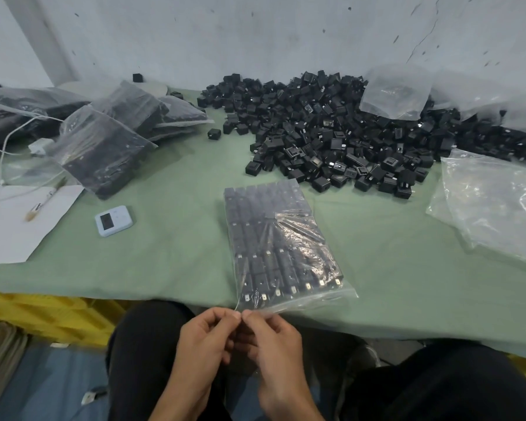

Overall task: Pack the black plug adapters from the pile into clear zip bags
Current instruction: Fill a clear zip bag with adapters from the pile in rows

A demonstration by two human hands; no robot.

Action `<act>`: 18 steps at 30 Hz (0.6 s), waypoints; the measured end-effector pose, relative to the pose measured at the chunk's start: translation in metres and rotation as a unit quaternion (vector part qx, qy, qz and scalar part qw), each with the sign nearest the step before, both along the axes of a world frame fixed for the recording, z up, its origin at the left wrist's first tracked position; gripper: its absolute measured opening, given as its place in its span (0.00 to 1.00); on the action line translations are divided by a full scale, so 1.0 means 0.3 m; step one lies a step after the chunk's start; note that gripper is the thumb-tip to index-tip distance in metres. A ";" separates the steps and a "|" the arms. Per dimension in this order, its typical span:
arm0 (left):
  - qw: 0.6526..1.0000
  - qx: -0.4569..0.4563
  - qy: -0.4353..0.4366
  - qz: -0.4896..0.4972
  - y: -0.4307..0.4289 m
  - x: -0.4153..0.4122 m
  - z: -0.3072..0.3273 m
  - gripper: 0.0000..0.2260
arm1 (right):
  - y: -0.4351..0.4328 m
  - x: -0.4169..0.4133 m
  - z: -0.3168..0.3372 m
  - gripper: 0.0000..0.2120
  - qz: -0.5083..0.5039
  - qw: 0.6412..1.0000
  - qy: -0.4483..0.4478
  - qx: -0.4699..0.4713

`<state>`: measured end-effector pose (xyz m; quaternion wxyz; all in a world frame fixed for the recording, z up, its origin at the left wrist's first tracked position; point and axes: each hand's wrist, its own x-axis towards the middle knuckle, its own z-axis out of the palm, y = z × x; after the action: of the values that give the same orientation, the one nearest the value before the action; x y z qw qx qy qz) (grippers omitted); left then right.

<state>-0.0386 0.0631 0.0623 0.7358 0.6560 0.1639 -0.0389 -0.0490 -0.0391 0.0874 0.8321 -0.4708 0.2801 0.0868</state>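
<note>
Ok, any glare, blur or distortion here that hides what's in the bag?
Head view: even, soft light with no hard shadows; glints on the bag veil its middle rows; the wide-angle bend curves the table edge; the pile is sharp; left hand and right hand are a little soft.

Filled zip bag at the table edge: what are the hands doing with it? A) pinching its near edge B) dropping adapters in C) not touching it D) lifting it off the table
A: the left hand and right hand both pinch the near edge of the filled zip bag.
</note>
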 end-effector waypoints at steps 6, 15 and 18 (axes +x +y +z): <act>1.000 0.017 0.004 0.022 0.050 0.002 -0.002 0.10 | -0.068 0.016 -0.030 0.05 -0.055 0.997 0.032 -0.038; 0.996 -0.037 0.030 0.075 -0.020 -0.007 -0.010 0.09 | -0.056 0.023 -0.030 0.07 -0.090 0.995 0.015 -0.045; 0.993 -0.075 0.044 0.077 -0.057 -0.010 -0.011 0.09 | -0.056 0.024 -0.034 0.06 -0.091 0.995 0.015 -0.045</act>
<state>-0.0417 0.0461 0.0590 0.7756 0.5822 0.2426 -0.0233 -0.0419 -0.0560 0.0774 0.8102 -0.4793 0.3374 0.0050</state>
